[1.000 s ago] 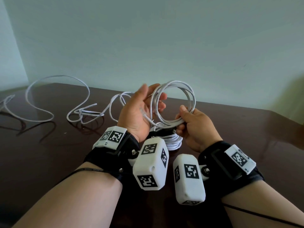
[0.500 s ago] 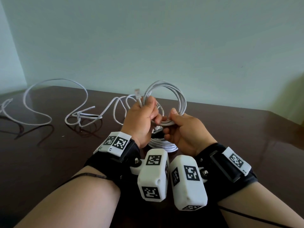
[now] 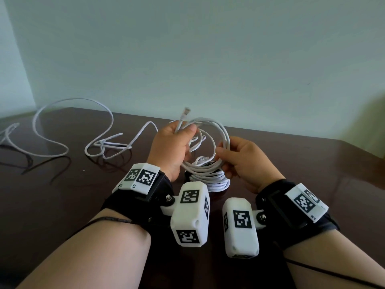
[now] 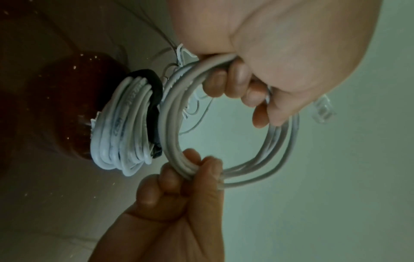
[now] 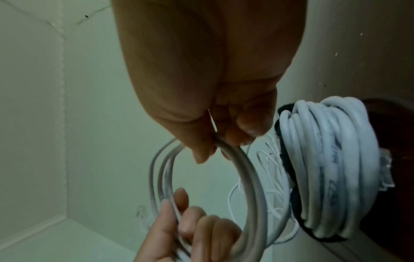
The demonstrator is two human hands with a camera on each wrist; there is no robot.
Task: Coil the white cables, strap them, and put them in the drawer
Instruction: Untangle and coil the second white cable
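A white cable coil (image 3: 226,140) hangs in the air between both hands over the dark table (image 3: 62,205). My left hand (image 3: 179,136) grips the coil's upper left side, and the cable's clear end plug (image 3: 186,112) sticks up above the fist. My right hand (image 3: 226,158) pinches the coil's lower right side. The left wrist view shows the same coil (image 4: 172,113) held in both fists. Under the hands lies a second coiled cable (image 3: 216,183), bound by a black strap (image 4: 155,92). No drawer is in view.
A loose white cable (image 3: 52,130) sprawls in wide loops over the table's far left, with a tangled stretch (image 3: 108,144) nearer the hands. A pale wall (image 3: 208,59) rises right behind the table's far edge.
My left hand went from open beside the coil to a fist around it, then lifted a little. The cable's end plug now stands above that fist. The right hand kept its hold.
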